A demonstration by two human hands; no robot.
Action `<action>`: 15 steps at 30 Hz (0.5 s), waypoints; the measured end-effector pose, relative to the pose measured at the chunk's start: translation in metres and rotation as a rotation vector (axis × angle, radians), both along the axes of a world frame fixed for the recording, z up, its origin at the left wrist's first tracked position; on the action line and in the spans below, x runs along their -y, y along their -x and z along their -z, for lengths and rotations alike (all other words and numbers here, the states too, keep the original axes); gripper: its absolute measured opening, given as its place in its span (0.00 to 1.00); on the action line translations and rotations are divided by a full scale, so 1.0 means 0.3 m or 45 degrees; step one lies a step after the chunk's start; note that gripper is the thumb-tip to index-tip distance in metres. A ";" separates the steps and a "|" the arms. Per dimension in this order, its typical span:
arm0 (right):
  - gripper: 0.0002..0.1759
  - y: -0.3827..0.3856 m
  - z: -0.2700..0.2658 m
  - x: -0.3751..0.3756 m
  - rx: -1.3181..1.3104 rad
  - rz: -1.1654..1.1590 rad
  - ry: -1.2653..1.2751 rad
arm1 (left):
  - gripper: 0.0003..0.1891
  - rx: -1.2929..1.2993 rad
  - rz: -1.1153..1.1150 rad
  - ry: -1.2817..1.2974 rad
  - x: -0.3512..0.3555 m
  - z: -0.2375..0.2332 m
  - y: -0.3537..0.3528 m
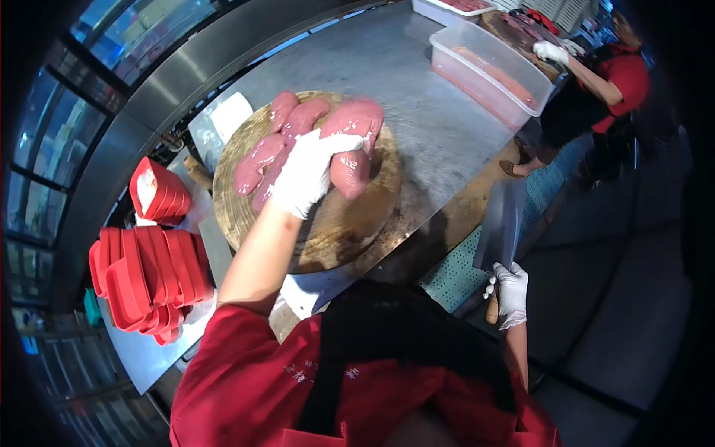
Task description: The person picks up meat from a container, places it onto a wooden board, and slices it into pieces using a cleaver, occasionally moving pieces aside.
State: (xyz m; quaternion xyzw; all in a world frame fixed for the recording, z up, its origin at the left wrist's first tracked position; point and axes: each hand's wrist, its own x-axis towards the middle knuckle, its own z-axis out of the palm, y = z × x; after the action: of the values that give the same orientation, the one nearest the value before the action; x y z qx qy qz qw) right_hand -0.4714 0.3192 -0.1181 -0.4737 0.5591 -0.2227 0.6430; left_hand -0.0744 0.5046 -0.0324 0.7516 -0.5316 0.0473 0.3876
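Observation:
On a round wooden chopping block (pixel 320 246) lie several glossy pink kidneys (pixel 255 162). My left hand (pixel 304 171), in a white glove, reaches over the block from the near side. Its fingers are closed round a kidney (pixel 350 173) at the right of the pile, and the palm partly hides the others. Well to the right, away from the block, my gloved right hand (pixel 511 289) grips a cleaver (pixel 500 223) by its wooden handle, the broad blade pointing up and away from me.
Stacked red trays (pixel 153 268) and red containers (pixel 158 192) stand at the left on the metal table (pixel 387 56). A clear plastic tub (pixel 488 74) with pinkish contents sits near the far right. Beyond it, a co-worker (pixel 622 82) in red works at another block (pixel 514 37).

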 end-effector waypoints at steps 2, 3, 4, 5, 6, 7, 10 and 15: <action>0.03 -0.011 -0.047 -0.014 0.069 -0.034 0.014 | 0.17 -1.113 0.069 0.109 0.061 -0.007 0.069; 0.03 -0.011 -0.062 -0.009 0.099 -0.065 -0.002 | 0.20 -1.355 -0.084 -0.059 0.083 -0.014 0.101; 0.03 -0.021 -0.086 -0.006 0.105 -0.114 0.023 | 0.30 -1.230 -0.260 0.043 0.105 0.064 0.132; 0.04 -0.033 -0.108 0.000 0.115 -0.161 0.045 | 0.30 -1.218 -0.264 0.022 0.106 0.124 0.134; 0.06 -0.043 -0.124 0.012 0.165 -0.259 0.097 | 0.33 -1.147 -0.303 0.057 0.109 0.133 0.141; 0.08 -0.074 -0.175 0.018 0.150 -0.272 0.027 | 0.37 -1.080 -0.346 0.090 0.105 0.150 0.146; 0.10 -0.165 -0.192 0.028 0.438 -0.420 0.015 | 0.39 -1.198 -0.293 0.069 0.106 0.110 0.170; 0.07 -0.354 -0.107 -0.032 0.687 -0.557 -0.254 | 0.31 -1.102 -0.373 -0.145 0.123 0.043 0.203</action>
State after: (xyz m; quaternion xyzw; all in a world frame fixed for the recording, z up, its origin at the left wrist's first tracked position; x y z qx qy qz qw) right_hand -0.3652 0.3289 -0.0860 -0.4414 0.2735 -0.1412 0.8429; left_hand -0.1352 0.4676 -0.0455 0.7895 -0.2105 -0.2461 0.5213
